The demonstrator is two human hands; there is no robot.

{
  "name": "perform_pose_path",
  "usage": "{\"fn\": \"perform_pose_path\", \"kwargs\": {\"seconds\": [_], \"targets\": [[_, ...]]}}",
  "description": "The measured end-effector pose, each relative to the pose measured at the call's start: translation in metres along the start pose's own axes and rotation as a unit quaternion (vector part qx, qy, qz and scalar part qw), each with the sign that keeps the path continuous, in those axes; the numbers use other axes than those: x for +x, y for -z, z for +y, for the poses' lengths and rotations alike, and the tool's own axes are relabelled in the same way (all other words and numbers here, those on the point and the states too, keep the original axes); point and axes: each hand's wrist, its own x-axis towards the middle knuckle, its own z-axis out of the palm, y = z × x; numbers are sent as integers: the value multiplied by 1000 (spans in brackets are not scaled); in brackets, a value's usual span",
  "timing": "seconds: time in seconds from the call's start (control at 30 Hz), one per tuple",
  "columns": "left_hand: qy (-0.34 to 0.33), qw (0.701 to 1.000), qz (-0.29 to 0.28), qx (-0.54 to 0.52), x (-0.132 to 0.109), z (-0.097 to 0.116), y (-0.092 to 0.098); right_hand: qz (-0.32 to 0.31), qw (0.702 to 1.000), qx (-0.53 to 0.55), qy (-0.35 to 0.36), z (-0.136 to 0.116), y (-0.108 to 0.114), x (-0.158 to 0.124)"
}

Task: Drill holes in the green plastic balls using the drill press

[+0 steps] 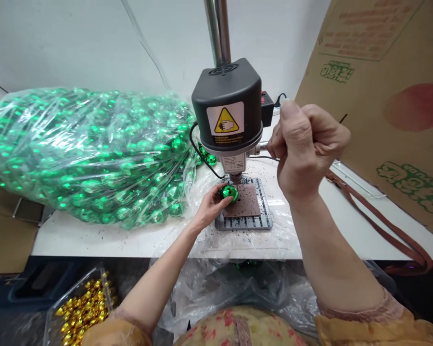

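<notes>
Between the thumb and fingers of my left hand (212,205) is a shiny green mirrored ball (229,193). The ball is just under the chuck of a small black bench drill press (226,103), over a brown square board (250,199) on the slotted metal base (263,222). Dark shavings are scattered across the board and base. My right hand (306,144) is closed in a fist at the right of the drill head, around the feed lever (262,147), whose grip end is hidden by the fingers. Whether the drill bit touches the ball cannot be seen.
A large clear bag of green mirrored balls (94,158) fills the table's left side. Cardboard boxes (382,96) stand at right, beside a brown strap (382,216). Below the table edge, a clear bin (54,307) holds gold balls (86,307). Plastic sheeting (209,293) hangs in front.
</notes>
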Motion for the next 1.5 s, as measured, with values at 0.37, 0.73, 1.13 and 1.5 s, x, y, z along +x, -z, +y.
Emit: {"fn": "perform_pose_path", "kwargs": {"seconds": [0.37,0.73,1.13,1.5], "targets": [[0,997,2,81,6,-1,-9,7,999,-28,-33,-5,-1,0],[-59,989,61,124,-5,-5,-20,8,999,-2,-38,-5,-1,0],[-82,989,59,106,2,-19,-36,-3,999,-27,-28,-6,-2,1],[-64,994,41,81,-4,-20,-38,20,999,20,20,1,0,-9]]}}
